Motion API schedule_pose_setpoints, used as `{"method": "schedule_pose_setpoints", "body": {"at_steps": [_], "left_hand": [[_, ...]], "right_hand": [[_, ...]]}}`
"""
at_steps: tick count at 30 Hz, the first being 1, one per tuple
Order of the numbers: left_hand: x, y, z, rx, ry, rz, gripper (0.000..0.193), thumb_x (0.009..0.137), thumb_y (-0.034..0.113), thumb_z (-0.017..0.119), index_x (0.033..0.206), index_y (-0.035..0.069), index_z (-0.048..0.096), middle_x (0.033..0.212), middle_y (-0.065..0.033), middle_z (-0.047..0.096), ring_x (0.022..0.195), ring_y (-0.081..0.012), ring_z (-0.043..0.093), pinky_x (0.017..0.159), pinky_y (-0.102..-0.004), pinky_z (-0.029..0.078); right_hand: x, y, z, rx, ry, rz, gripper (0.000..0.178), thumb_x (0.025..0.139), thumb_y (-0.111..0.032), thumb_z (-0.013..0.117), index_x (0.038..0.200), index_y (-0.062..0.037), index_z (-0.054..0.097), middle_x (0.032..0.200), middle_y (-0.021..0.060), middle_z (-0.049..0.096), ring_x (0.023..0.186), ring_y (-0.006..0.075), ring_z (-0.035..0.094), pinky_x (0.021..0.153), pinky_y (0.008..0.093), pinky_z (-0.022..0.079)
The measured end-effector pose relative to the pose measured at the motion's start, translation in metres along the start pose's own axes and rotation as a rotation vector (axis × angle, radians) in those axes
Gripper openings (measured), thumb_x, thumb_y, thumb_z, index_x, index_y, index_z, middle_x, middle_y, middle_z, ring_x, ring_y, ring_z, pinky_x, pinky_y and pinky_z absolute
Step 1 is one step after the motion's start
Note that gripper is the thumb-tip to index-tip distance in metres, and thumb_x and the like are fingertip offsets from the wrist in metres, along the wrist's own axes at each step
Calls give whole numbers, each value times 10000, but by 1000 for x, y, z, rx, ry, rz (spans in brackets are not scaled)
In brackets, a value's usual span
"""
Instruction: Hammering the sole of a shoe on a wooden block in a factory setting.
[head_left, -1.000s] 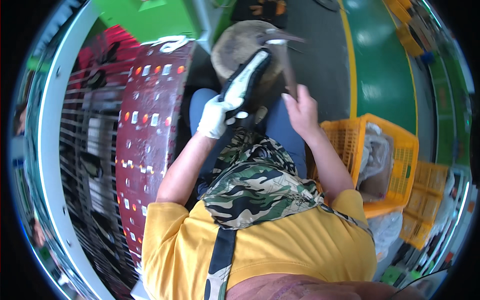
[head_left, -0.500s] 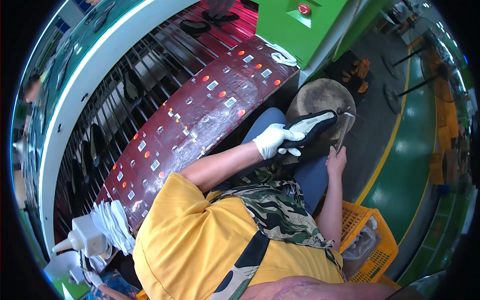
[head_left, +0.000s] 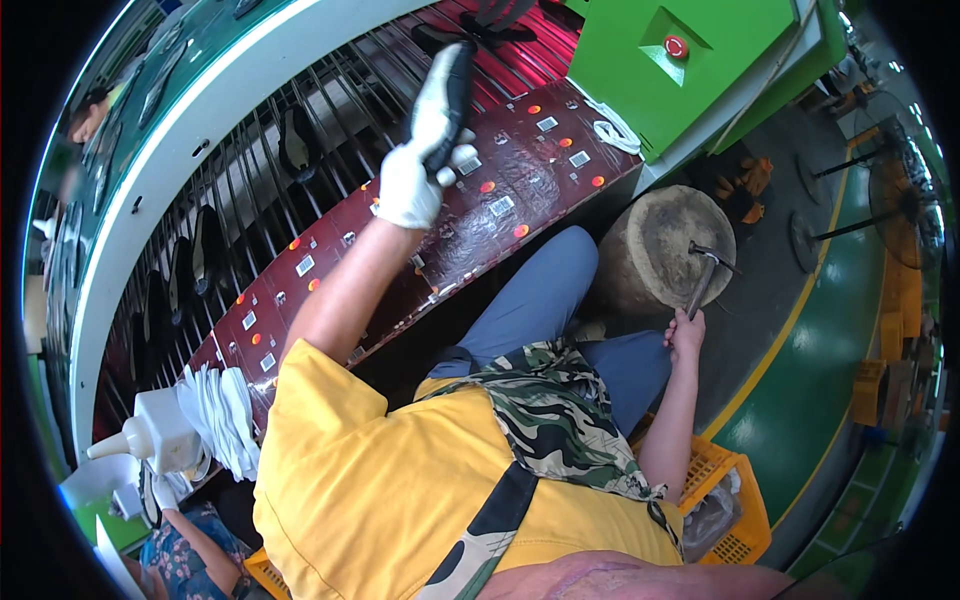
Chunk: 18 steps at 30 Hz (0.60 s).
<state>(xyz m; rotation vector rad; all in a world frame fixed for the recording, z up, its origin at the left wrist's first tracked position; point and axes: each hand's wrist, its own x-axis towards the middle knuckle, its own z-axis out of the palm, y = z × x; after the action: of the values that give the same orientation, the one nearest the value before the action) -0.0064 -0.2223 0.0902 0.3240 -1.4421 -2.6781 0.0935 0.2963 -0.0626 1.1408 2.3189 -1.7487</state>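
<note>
In my left hand (head_left: 408, 190), which wears a white glove, is a black shoe (head_left: 457, 95) with a pale underside. The fingers wrap round one end of it, and its other end points up toward the conveyor rods. Both are above the far edge of the dark red ledge. My bare right hand (head_left: 686, 333) grips the handle of a hammer (head_left: 701, 287). The hammer's head lies over the top of a round, worn block (head_left: 660, 225); whether it touches the block, I cannot tell.
Shoes (head_left: 297, 143) lie on the metal rods (head_left: 350, 90) beyond the red ledge (head_left: 510, 190). A green machine housing (head_left: 640, 100) stands at the far right end. White cloths (head_left: 220, 415) and a squeeze bottle (head_left: 165, 430) sit left, near another person's arm (head_left: 200, 545). A yellow crate (head_left: 745, 510) is at my right.
My left hand has carried the shoe from beside the block up and left over the ledge. The hammer, still in my right hand, has come down lower over the block.
</note>
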Motion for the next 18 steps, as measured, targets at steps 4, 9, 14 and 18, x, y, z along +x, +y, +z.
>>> {"method": "schedule_pose_setpoints", "body": {"at_steps": [4, 9, 14, 18], "left_hand": [[100, -5, -68, -184, 274, 175, 350, 960, 171, 720, 1257, 10, 631, 956, -131, 748, 758, -320, 771, 430, -249, 451], [187, 10, -151, -265, 496, 99, 431, 994, 211, 684, 1373, 69, 535, 1408, -152, 541, 928, -419, 746, 461, -354, 532], [179, -38, -95, -291, 221, -107, 561, 1031, 401, 618, 1341, -57, 522, 1153, -304, 686, 968, -396, 728, 608, -368, 606], [208, -50, -56, -247, 44, -260, 609, 1002, 408, 672, 1373, -47, 511, 1233, -335, 648, 1020, -434, 704, 762, -412, 625]], "right_hand": [[6, -13, 2, 15, -4, 2, 121, 1043, -177, 569, 1065, -101, 477, 688, 20, 520, 433, 129, 495, 341, 295, 356], [11, -19, 4, 65, -47, 38, 139, 1046, -187, 564, 1042, -105, 452, 693, 22, 520, 429, 130, 491, 336, 289, 338], [13, -12, -3, 73, -9, 38, 155, 1044, -182, 563, 1048, -106, 428, 699, 26, 520, 427, 135, 494, 336, 287, 338], [12, -15, 8, 139, 27, 56, 199, 1046, -152, 545, 1190, -72, 434, 693, 34, 512, 422, 142, 490, 336, 288, 334]]}}
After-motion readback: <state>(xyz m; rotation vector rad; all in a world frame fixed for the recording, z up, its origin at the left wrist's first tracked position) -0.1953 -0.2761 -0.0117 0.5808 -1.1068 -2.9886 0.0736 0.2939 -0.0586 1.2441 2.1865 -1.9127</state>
